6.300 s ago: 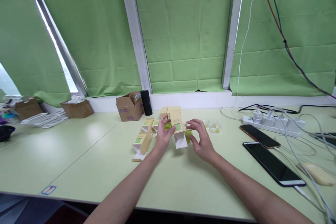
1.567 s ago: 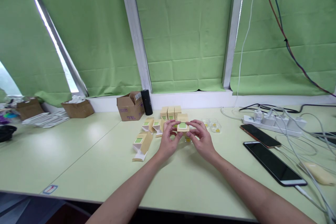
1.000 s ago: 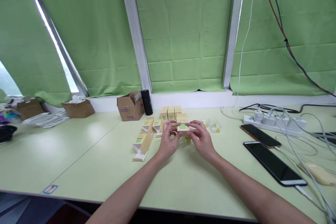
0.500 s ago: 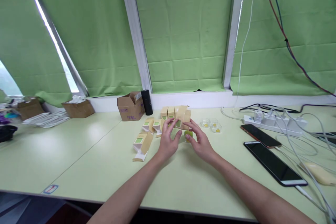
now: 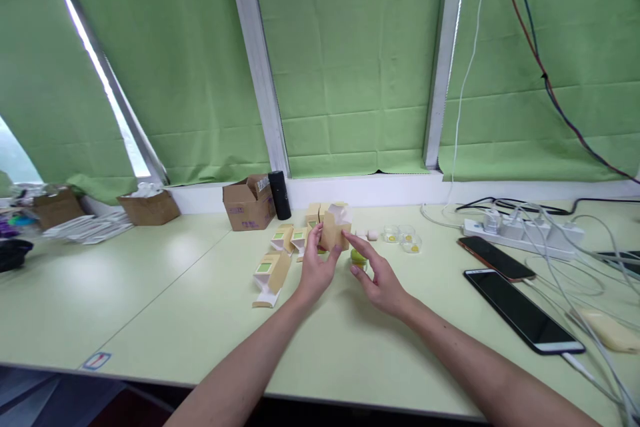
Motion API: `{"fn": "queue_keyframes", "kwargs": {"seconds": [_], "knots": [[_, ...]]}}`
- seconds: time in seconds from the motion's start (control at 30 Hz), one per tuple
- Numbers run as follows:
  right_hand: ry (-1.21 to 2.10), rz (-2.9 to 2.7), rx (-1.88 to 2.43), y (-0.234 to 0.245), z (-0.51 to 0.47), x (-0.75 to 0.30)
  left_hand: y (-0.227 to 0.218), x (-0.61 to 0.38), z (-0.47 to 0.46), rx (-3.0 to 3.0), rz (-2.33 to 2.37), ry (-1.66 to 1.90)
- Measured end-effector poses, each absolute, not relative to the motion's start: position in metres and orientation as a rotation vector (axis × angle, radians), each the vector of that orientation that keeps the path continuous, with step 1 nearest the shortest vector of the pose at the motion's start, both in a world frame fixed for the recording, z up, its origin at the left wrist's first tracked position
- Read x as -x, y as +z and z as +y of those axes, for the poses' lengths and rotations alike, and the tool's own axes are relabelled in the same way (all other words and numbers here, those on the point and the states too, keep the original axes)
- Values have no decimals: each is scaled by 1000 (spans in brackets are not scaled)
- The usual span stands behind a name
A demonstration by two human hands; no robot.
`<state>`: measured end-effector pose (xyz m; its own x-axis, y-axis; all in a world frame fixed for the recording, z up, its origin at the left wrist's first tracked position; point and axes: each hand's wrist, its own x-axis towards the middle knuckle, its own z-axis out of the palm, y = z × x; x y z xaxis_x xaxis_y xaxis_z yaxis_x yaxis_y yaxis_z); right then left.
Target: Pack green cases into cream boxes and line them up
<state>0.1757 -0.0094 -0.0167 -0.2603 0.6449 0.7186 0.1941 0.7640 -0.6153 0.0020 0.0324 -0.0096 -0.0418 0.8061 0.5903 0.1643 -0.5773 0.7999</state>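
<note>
Pinching in the left hand (image 5: 317, 271) a small, tan cardboard box (image 5: 332, 235) with white-lined flaps (image 5: 341, 213), over a flat pale-green table (image 5: 325, 353); with the right hand (image 5: 381, 279) loosely spread, seemingly touching its side, near a rounded yellow-green object (image 5: 358, 257). Apparently working the flaps; likely calling next for steady left support.

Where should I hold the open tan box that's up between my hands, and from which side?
Grip the tan box by its flat side walls, probably coming from left and right. The white flap stands open at the top and looks thin, so pinching there might bend it.
</note>
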Motion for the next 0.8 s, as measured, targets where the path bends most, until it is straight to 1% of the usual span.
{"fn": "queue_keyframes", "kwargs": {"seconds": [0.1,0.17,0.3,0.37,0.57,0.8], "knots": [[510,-1785,648,-18,-7,-176,-12,1,39,-1629,997,1651],[454,-1735,727,-20,-3,-178,-14,5,45,-1559,993,1630],[192,-1721,1083,-26,9,-187,-19,16,57,-1452,1101,1536],[132,-1784,1234,-30,15,-191,-19,20,61,-1466,1181,1520],[186,-1910,1461,-39,27,-197,-15,22,60,-1571,1272,1321],[222,-1829,1642,-37,35,-207,-17,15,51,-1601,1216,1099]]}}
